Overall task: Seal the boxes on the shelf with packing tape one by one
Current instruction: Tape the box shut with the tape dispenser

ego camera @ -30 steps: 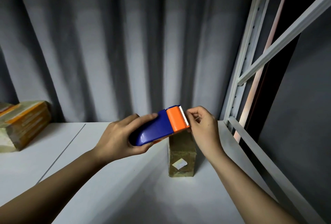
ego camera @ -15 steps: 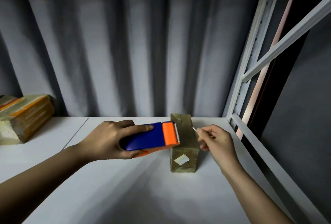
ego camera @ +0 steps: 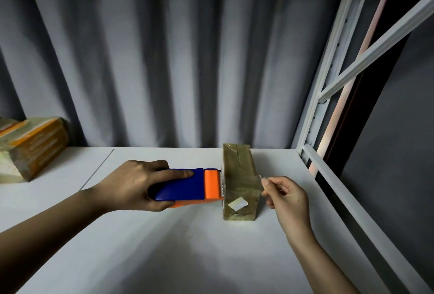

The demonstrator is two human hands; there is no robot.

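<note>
While the left hand (ego camera: pixel 138 185) wraps around the blue and orange plastic tape dispenser (ego camera: pixel 187 185), forefinger laid along its top, its toothed edge sits just beside the left face of the small brown cardboard box (ego camera: pixel 239 183) standing on the white shelf (ego camera: pixel 164 258). Over on the far side, the right hand (ego camera: pixel 285 196) pinches the free end of clear packing tape (ego camera: pixel 262 179) at the box's right edge. That box looks light and likely to slide or tip, so steady downward pressure through the tape seems wise. Clear film is thin and clingy; holding it by the very tip looks best. Another taped brown box (ego camera: pixel 32 148) waits far left.
</note>
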